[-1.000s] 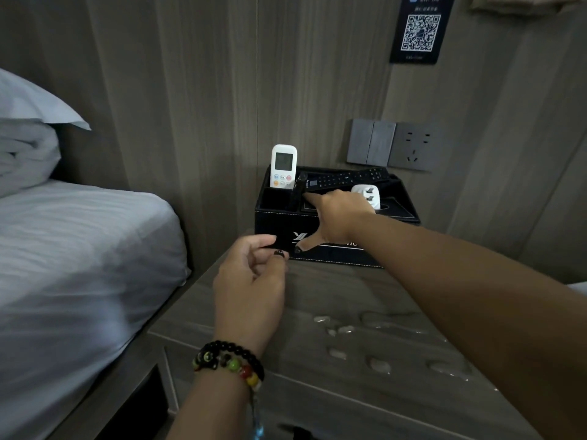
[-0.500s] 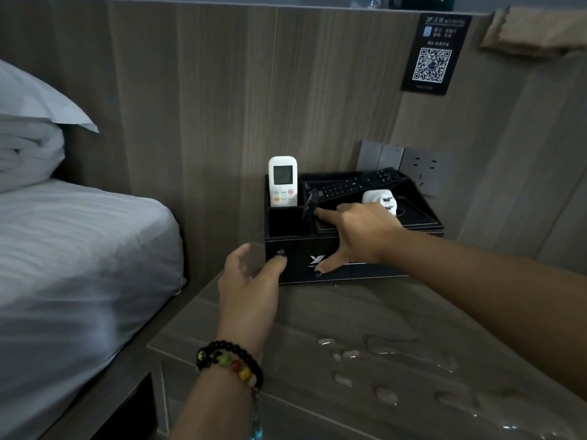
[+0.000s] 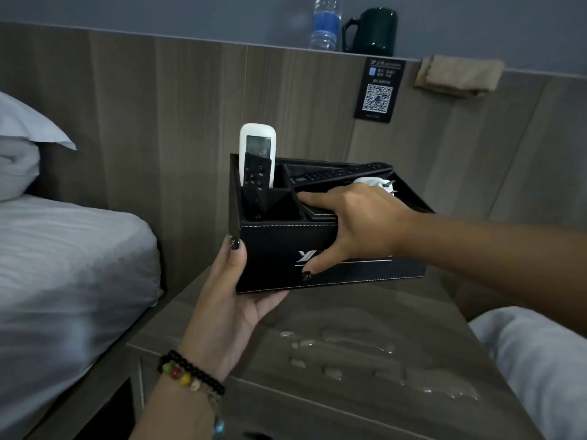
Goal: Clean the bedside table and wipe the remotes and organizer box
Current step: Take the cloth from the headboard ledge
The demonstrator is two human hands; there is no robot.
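Note:
The black organizer box [image 3: 273, 258] is lifted off the bedside table [image 3: 365, 315] and tilted. My left hand [image 3: 228, 300] cups its lower left corner from beneath, thumb on the front edge. My right hand [image 3: 352, 227] grips the front wall, thumb on the printed front, fingers inside the box. A white remote [image 3: 258, 138] stands upright in the left compartment with a small black remote [image 3: 254, 188] in front of it. A long black remote [image 3: 343, 173] lies across the back, next to a white plug adapter [image 3: 374, 182].
Puddles and drops of water [image 3: 355, 354] lie on the tabletop. A bed [image 3: 63, 265] and pillow [image 3: 22, 138] are to the left, white fabric [image 3: 540, 360] at lower right. On the ledge above stand a water bottle [image 3: 325, 23], a dark mug [image 3: 373, 31] and a folded beige cloth [image 3: 457, 76].
Both hands closed on the organizer box and raised it off the table toward me. The view tilted up, so the ledge with the bottle and mug now shows.

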